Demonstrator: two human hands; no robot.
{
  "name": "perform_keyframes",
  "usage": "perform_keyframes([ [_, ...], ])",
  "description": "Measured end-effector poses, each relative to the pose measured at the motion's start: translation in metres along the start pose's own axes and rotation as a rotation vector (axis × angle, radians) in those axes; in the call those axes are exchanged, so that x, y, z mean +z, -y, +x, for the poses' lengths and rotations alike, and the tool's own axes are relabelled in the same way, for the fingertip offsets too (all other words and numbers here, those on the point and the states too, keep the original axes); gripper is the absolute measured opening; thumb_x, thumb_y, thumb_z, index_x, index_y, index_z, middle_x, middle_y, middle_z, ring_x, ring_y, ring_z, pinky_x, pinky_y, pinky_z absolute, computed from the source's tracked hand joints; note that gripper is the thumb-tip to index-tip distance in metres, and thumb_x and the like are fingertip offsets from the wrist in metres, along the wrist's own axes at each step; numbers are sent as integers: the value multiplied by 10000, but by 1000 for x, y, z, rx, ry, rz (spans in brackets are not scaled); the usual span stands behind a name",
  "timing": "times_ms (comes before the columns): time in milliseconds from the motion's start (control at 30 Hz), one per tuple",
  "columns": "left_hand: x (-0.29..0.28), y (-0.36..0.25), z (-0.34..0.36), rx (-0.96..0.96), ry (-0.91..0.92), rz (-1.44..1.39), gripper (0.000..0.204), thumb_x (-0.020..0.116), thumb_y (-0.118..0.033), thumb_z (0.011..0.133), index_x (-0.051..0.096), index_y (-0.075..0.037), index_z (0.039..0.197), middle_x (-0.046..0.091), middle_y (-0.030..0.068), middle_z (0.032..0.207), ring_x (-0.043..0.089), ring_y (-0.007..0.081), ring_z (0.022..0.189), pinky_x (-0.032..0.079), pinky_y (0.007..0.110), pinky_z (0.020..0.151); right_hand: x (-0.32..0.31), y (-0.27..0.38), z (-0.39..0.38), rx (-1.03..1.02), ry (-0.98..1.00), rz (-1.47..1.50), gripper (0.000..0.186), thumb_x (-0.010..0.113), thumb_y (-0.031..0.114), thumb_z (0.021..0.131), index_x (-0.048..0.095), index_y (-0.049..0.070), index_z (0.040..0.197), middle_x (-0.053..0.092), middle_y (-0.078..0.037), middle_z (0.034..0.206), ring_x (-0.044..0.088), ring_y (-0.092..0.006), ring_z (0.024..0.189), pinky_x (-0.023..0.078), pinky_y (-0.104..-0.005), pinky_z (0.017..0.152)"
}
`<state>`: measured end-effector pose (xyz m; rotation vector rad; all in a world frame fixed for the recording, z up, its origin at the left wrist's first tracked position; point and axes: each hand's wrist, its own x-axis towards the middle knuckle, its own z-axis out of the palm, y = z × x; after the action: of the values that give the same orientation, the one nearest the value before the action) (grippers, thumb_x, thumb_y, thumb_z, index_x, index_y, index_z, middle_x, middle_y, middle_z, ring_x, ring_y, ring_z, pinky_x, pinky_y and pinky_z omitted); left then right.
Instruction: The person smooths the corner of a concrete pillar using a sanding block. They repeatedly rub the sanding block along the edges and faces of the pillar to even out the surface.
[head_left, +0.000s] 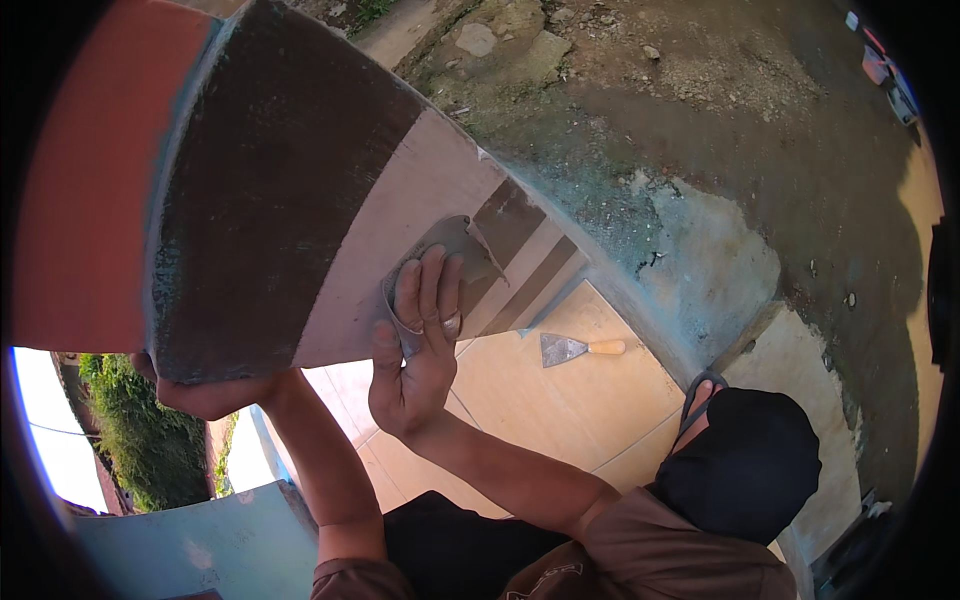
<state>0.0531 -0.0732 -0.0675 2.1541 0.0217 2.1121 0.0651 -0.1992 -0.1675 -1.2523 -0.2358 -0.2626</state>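
Note:
A painted pillar (290, 180) rises close in front of me, with a dark brown band, a pinkish band and narrower brown and pink stripes lower down. My right hand (425, 330) presses a worn grey sheet of sandpaper (470, 250) against the pinkish band. Its fingers lie over the sheet, and one edge of the paper curls up. At the pillar's left edge, my left hand (215, 397) grips the corner. Some of its fingers are hidden by the pillar.
On the tan tiled floor (540, 400) lies a scraper (604, 347) with a wooden handle. A bluish concrete ledge (650, 345) borders the tiles, with rough ground (700, 90) beyond. My sandalled foot (703, 392) is at right; a light blue wall (200, 540) stands at lower left.

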Motion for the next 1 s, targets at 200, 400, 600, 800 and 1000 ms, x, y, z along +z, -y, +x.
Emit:
perform_keyframes([
  [200, -19, 25, -3, -69, 18, -43, 295, 501, -107, 966, 496, 76, 1197, 538, 172, 1239, 550, 241, 1167, 447, 417, 1059, -14, -34, 89, -56, -253, 65, 481, 384, 229, 1054, 413, -46, 1447, 353, -233, 1537, 197, -407, 1477, 159, -511, 1174],
  [400, 2, 8, -3, 20, -55, 13, 298, 518, -127, 970, 501, 78, 1185, 538, 175, 1251, 548, 232, 1170, 449, 408, 1047, -14, -70, 45, 89, -334, 12, 514, 382, 254, 1061, 381, -88, 1445, 334, -243, 1543, 183, -403, 1480, 167, -480, 1177],
  [600, -7, 16, -4, 200, 23, 346, 264, 508, -125, 975, 549, 68, 1150, 607, 168, 1151, 620, 223, 1044, 520, 368, 939, -11, -40, 62, -72, -254, 31, 497, 390, 249, 1056, 424, -85, 1423, 354, -245, 1532, 209, -428, 1467, 162, -516, 1171],
  [800, -9, 18, 3, -20, -66, 267, 277, 561, -107, 944, 563, 65, 1160, 640, 156, 1099, 654, 215, 954, 549, 349, 861, -16, -35, 100, -223, -187, 68, 463, 430, 215, 1031, 473, -58, 1402, 380, -248, 1515, 245, -467, 1445, 138, -554, 1163],
  [1000, -2, 18, 7, 219, -95, 212, 274, 665, -211, 906, 626, 17, 1053, 690, 103, 973, 694, 183, 828, 582, 320, 742, 0, -38, -23, -249, -10, -109, 479, 423, 196, 1033, 437, -101, 1409, 358, -265, 1523, 199, -426, 1472, 116, -512, 1179],
])
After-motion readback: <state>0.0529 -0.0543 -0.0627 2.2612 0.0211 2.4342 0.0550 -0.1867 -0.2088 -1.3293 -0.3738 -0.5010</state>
